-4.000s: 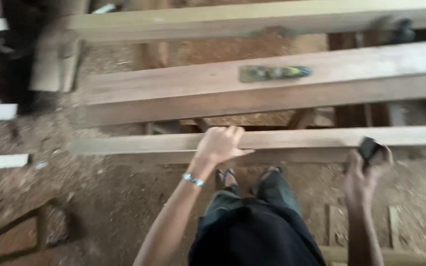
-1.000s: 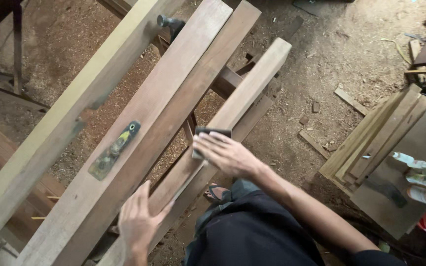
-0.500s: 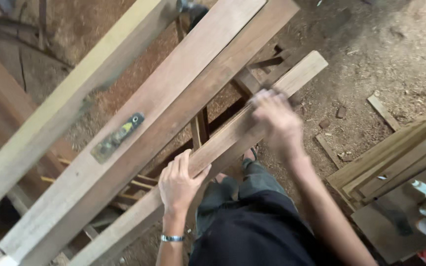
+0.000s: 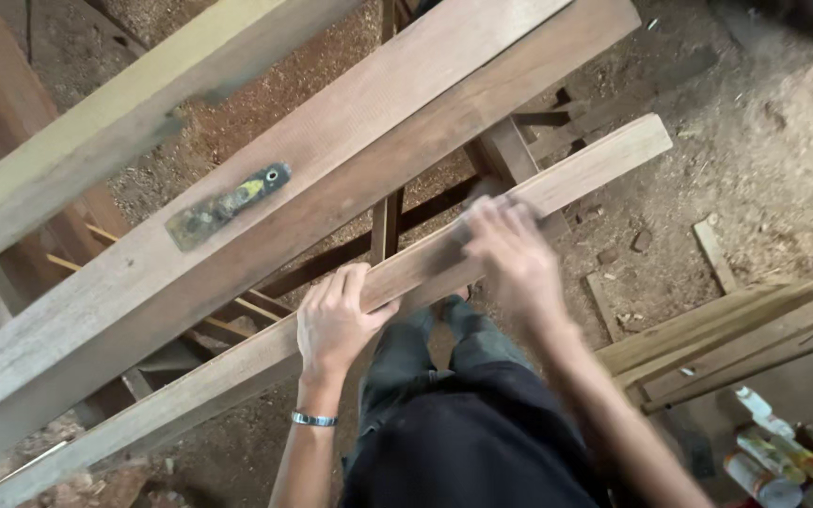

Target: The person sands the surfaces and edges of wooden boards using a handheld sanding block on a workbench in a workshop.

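Note:
A long narrow wooden plank (image 4: 604, 160) runs diagonally in front of me. My left hand (image 4: 336, 315), with a bracelet on the wrist, grips its edge, fingers curled over the top. My right hand (image 4: 505, 245) is blurred with motion and presses down on the same plank further right. A small dark block shows only as a grey edge under its fingertips. Beyond lies a wide thick plank (image 4: 425, 103) with a dirty flat scraper (image 4: 223, 207) resting on it.
A pale beam (image 4: 124, 122) crosses the upper left. Wooden trestle legs (image 4: 388, 226) stand under the planks. Stacked boards (image 4: 736, 329) lie at right, with several cans and bottles (image 4: 783, 461) at bottom right. Sawdust and wood scraps cover the dirt floor.
My right hand has brought the dark block down onto the narrow plank and rubs it along the board. My left hand now grips the plank's edge nearer the right hand.

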